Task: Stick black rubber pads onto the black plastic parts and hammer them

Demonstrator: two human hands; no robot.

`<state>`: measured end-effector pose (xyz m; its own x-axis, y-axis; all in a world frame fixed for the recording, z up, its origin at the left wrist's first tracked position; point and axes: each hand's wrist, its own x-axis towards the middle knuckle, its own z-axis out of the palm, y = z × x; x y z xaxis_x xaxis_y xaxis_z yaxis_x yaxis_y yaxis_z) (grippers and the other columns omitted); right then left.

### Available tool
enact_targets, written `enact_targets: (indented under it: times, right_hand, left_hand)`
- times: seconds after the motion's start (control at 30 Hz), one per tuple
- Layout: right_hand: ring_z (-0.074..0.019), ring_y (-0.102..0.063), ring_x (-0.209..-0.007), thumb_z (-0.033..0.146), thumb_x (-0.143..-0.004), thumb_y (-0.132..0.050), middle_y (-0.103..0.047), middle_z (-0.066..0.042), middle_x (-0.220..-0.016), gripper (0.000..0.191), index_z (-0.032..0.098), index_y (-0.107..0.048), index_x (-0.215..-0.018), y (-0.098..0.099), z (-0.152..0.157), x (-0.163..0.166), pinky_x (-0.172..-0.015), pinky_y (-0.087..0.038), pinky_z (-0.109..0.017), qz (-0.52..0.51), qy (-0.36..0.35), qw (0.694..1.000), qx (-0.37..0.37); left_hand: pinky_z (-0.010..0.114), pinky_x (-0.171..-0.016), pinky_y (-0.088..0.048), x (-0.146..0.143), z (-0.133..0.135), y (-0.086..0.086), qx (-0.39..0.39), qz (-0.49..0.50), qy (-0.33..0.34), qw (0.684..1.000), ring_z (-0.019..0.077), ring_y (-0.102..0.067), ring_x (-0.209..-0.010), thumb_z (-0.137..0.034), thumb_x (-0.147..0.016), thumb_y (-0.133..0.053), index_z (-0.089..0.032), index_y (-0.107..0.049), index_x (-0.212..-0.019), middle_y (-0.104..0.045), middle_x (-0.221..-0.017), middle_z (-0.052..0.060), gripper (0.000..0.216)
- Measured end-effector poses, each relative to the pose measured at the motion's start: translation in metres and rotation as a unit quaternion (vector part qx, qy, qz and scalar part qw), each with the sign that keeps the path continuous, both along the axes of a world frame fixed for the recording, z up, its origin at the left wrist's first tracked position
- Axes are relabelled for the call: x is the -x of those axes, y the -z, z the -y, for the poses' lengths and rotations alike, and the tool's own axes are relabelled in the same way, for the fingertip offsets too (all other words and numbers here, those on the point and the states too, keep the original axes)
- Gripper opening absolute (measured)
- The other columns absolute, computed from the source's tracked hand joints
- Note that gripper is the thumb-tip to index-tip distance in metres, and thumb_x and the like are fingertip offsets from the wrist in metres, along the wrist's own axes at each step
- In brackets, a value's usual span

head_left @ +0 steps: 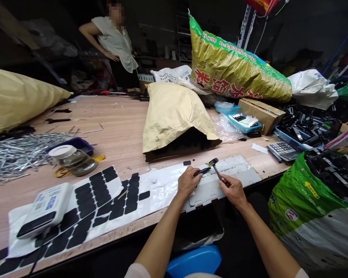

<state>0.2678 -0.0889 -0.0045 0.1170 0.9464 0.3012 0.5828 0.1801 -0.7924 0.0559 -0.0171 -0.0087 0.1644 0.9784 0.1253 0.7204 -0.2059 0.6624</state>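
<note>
Cluttered wood-grain table (pixel 118 127), dim room (pixel 159 19)

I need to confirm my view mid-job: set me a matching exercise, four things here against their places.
Things
1. Small dark-headed hammer with grey handle
2. Clear, white-lidded jar
3. Rectangular grey calculator
4. Slim black tool

Places
A. Near the light-blue plastic basket
B. In the left hand
C. In the right hand
D. Beside the dark-blue plastic tray

Pairs: 1-C, 2-D, 3-A, 4-B
</note>
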Motion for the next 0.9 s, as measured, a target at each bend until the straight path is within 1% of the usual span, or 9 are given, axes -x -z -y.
enact_targets:
  times: [0.2, 0.33, 0.4, 0.5, 0.63, 0.7, 0.77, 0.9]
  right_hand:
    - [-0.0191, -0.068, -0.066, 0.029, -0.083, -0.058, -0.076, -0.006, -0.084, 0.036, 0.018, -0.077, -0.11, -0.008, -0.003, 0.01, -0.066, -0.055, -0.028, 0.083, -0.007, 0.995, -0.046]
    - [-0.0212, -0.072, -0.072, 0.026, -0.082, -0.057, -0.078, -0.006, -0.087, 0.034, 0.022, -0.077, -0.109, -0.007, -0.003, 0.01, -0.073, -0.057, -0.03, 0.136, -0.013, 0.989, -0.05]
    - [-0.0218, -0.072, -0.073, 0.025, -0.081, -0.057, -0.078, -0.005, -0.085, 0.033, 0.022, -0.078, -0.107, -0.008, -0.002, 0.01, -0.073, -0.057, -0.031, 0.143, -0.012, 0.988, -0.049]
    - [-0.0225, -0.073, -0.075, 0.028, -0.083, -0.058, -0.078, -0.007, -0.088, 0.033, 0.021, -0.077, -0.109, -0.013, 0.0, 0.012, -0.073, -0.058, -0.031, 0.123, -0.006, 0.99, -0.073]
    - [-0.022, -0.074, -0.08, 0.027, -0.085, -0.058, -0.078, -0.008, -0.097, 0.034, 0.021, -0.076, -0.113, -0.013, 0.003, 0.018, -0.076, -0.058, -0.031, 0.126, -0.038, 0.986, -0.1]
    - [-0.0218, -0.073, -0.079, 0.026, -0.084, -0.057, -0.078, -0.007, -0.096, 0.033, 0.022, -0.076, -0.111, -0.009, 0.004, 0.02, -0.075, -0.058, -0.03, 0.143, -0.05, 0.984, -0.094]
    - [-0.0212, -0.072, -0.074, 0.027, -0.083, -0.057, -0.078, -0.006, -0.091, 0.032, 0.022, -0.077, -0.108, -0.005, 0.001, 0.02, -0.073, -0.057, -0.03, 0.143, -0.047, 0.985, -0.082]
    - [-0.0173, -0.065, -0.061, 0.034, -0.082, -0.059, -0.074, -0.003, -0.076, 0.034, 0.019, -0.078, -0.107, -0.007, -0.018, 0.004, -0.064, -0.053, -0.027, 0.09, -0.005, 0.995, -0.043]
  left_hand:
    - [0.024, -0.071, -0.042, 0.0, 0.001, 0.001, -0.023, -0.019, 0.011, 0.999, 0.0143, -0.061, -0.087, -0.03, -0.089, -0.062, -0.026, -0.068, -0.102, -0.062, -0.095, -0.002, 0.014]
    - [0.024, -0.072, -0.043, -0.001, 0.001, 0.002, -0.026, -0.02, 0.011, 0.999, 0.0146, -0.062, -0.088, -0.03, -0.09, -0.061, -0.026, -0.067, -0.103, -0.063, -0.098, -0.002, 0.015]
    - [0.024, -0.073, -0.043, -0.001, 0.001, 0.002, -0.022, -0.014, 0.009, 1.0, 0.0145, -0.062, -0.089, -0.029, -0.09, -0.061, -0.026, -0.067, -0.103, -0.063, -0.098, -0.002, 0.015]
    - [0.024, -0.073, -0.043, -0.001, 0.001, 0.002, -0.012, -0.006, 0.006, 1.0, 0.0143, -0.062, -0.088, -0.029, -0.089, -0.062, -0.026, -0.067, -0.102, -0.063, -0.099, -0.002, 0.014]
    - [0.024, -0.072, -0.042, -0.001, 0.001, 0.001, -0.007, 0.001, 0.003, 1.0, 0.0142, -0.061, -0.087, -0.029, -0.089, -0.062, -0.027, -0.067, -0.1, -0.063, -0.096, -0.002, 0.012]
    - [0.024, -0.072, -0.042, -0.001, 0.001, 0.001, -0.005, 0.002, 0.002, 1.0, 0.014, -0.061, -0.086, -0.028, -0.089, -0.062, -0.027, -0.067, -0.1, -0.063, -0.096, -0.002, 0.012]
    - [0.024, -0.073, -0.043, -0.001, 0.001, 0.0, -0.003, 0.004, 0.004, 1.0, 0.0139, -0.061, -0.086, -0.028, -0.088, -0.062, -0.026, -0.067, -0.099, -0.063, -0.096, -0.002, 0.012]
    - [0.024, -0.074, -0.043, -0.001, 0.002, -0.003, -0.004, 0.009, 0.004, 1.0, 0.014, -0.062, -0.087, -0.027, -0.088, -0.063, -0.026, -0.067, -0.098, -0.063, -0.096, -0.002, 0.011]
